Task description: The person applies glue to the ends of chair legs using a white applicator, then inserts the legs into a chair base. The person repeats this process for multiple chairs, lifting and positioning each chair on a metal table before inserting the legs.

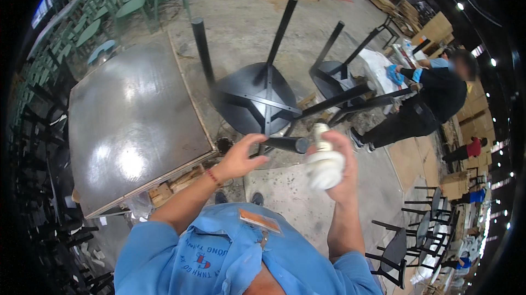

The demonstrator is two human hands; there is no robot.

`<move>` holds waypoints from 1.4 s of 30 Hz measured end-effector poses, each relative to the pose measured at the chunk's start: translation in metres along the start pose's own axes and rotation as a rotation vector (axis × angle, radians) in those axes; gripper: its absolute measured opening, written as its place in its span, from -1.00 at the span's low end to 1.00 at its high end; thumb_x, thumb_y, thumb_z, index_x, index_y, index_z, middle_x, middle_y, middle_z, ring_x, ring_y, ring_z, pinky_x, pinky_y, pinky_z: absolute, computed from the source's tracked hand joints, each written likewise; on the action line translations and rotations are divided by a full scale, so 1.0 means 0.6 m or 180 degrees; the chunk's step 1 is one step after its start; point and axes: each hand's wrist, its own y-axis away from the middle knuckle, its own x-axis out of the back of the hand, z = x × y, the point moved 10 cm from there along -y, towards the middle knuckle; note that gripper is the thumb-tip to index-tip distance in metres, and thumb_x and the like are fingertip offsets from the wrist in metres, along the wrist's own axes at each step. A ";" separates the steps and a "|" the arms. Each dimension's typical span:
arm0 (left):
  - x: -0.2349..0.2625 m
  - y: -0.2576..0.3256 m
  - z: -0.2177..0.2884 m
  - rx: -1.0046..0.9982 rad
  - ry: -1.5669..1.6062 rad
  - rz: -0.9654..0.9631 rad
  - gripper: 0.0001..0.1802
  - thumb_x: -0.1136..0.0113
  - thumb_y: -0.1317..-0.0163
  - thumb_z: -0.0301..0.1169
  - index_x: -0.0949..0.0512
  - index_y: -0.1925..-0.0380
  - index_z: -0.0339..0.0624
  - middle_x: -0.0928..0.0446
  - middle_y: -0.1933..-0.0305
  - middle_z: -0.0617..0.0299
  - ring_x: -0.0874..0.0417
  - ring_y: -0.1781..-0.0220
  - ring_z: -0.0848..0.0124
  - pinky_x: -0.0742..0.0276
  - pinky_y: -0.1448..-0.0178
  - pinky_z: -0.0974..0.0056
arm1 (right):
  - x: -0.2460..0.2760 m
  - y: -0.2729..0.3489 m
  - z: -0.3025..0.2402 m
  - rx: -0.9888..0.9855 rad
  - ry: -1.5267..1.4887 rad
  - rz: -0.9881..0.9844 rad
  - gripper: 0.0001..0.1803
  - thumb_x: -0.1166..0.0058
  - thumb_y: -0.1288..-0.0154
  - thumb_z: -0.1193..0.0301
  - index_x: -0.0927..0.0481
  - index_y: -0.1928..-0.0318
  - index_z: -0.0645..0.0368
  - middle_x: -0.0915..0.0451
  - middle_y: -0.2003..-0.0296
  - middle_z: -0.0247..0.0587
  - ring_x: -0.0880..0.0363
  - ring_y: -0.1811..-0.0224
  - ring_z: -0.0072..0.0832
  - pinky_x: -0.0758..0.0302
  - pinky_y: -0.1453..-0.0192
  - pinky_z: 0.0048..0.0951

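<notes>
An upturned black chair [233, 111] stands before me, its round seat down, its dark legs pointing up and metal strips crossed under the seat. My left hand [236, 159] is at the near leg [285, 144], thumb and fingers spread apart. Whether it touches the leg I cannot tell. In my right hand [344, 172], beside that leg's end, is a white object [324, 170] with a narrow neck and a wider rounded body. Motion blurs it, so its kind is unclear. My fingers are wrapped around its side.
A wide shiny-topped table [131, 125] stands on the left. Another upturned black chair [331, 76] is ahead to the right, near a person in dark clothes [433, 98]. Green chairs [131, 7] fill the far left; black chairs [394, 251] stand at the lower right.
</notes>
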 end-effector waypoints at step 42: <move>-0.110 -0.111 0.033 -0.0486 0.0291 -0.0275 -0.58 -0.45 0.06 -0.38 -0.50 0.18 -0.18 -0.57 0.26 0.08 -0.60 0.15 0.09 -0.49 0.08 0.15 | 0.019 -0.015 0.028 0.0101 0.3078 -0.0031 -0.60 -0.33 0.05 0.53 -0.61 0.11 0.24 -0.68 0.29 -0.08 -0.69 0.25 -0.21 -0.59 0.13 -0.33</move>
